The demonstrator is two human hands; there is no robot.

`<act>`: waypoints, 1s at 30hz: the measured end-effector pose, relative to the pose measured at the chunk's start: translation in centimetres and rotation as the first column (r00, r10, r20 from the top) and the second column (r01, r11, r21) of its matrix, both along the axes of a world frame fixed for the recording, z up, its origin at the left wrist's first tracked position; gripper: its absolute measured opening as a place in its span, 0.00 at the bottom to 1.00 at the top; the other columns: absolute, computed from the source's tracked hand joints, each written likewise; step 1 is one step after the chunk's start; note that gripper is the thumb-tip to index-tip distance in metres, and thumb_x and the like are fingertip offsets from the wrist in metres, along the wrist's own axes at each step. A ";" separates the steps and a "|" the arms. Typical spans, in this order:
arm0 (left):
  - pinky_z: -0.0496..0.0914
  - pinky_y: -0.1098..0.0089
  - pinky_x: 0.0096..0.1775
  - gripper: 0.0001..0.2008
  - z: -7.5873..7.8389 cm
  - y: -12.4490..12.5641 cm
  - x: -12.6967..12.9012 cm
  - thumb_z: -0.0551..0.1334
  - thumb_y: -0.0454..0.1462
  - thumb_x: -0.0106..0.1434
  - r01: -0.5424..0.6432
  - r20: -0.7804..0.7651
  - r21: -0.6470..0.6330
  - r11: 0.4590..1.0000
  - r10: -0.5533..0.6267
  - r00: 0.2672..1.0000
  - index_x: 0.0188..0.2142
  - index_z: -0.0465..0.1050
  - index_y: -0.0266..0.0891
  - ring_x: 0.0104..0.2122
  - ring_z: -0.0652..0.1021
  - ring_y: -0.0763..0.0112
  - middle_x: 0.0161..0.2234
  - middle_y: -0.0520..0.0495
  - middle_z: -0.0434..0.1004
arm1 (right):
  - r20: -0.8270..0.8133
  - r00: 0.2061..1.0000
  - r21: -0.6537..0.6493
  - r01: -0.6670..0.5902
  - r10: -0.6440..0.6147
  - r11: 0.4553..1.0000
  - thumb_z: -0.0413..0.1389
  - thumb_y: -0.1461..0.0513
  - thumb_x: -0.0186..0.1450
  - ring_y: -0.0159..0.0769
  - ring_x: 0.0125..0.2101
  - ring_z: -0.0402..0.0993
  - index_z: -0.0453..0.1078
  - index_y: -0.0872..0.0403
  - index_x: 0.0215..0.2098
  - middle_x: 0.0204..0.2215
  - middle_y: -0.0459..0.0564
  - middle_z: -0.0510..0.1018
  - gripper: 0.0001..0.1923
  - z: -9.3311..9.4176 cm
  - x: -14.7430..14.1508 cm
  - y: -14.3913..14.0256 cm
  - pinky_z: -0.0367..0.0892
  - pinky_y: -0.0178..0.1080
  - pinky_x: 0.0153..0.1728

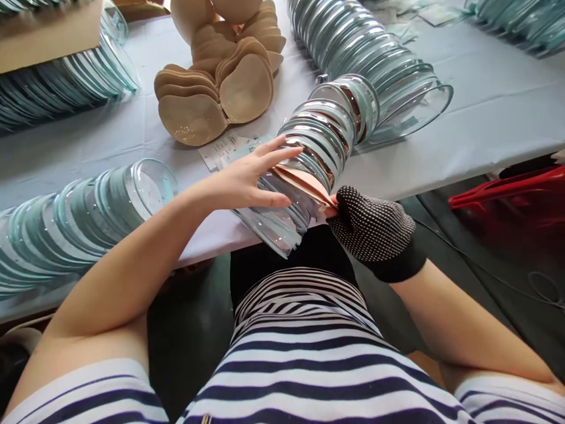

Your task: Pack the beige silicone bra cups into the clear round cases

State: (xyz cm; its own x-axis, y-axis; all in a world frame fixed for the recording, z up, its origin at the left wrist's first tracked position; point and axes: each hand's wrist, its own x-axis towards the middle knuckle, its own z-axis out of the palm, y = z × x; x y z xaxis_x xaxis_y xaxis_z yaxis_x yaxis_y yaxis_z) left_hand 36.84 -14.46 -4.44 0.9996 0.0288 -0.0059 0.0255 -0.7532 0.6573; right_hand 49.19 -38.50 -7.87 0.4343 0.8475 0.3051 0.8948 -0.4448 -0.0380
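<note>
Hands meet at a nested row of clear plastic shells (309, 165) on the counter (485, 118): left hand (247, 179) with fingers spread wide on top, gloved right hand (371, 227) at four o'clock pinching a tan insert (304, 184).

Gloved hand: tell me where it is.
In the head view, the gloved right hand is right of centre at the table edge, pinching the stack of clear shells.

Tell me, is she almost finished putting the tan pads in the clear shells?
Not nearly. Long rows of nested shells lie on the table, though whether they're filled is unclear. Now the left hand steadies the shell stack while the gloved right hand pinches a tan pad there. A pile of pads waits.
</note>
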 end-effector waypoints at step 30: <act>0.66 0.64 0.42 0.16 1.4 -1.8 1.5 0.64 0.51 0.63 0.190 0.118 0.397 0.898 -0.256 0.960 0.33 0.74 0.40 0.35 0.75 0.66 0.32 0.49 0.76 | -0.755 0.518 0.352 -0.198 0.403 0.915 0.56 0.52 0.66 0.33 0.32 0.76 0.72 0.55 0.42 0.34 0.48 0.81 0.15 -1.3 1.0 1.3 0.70 0.35 0.36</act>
State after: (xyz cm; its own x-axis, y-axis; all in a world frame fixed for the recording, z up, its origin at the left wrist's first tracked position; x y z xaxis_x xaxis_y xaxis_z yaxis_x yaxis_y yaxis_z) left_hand 38.30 -16.29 -3.05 0.9658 -0.2276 0.1242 -0.2553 -0.9186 0.3018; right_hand 50.21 -37.21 -9.19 0.3111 0.9401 0.1395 0.5198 -0.0454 -0.8531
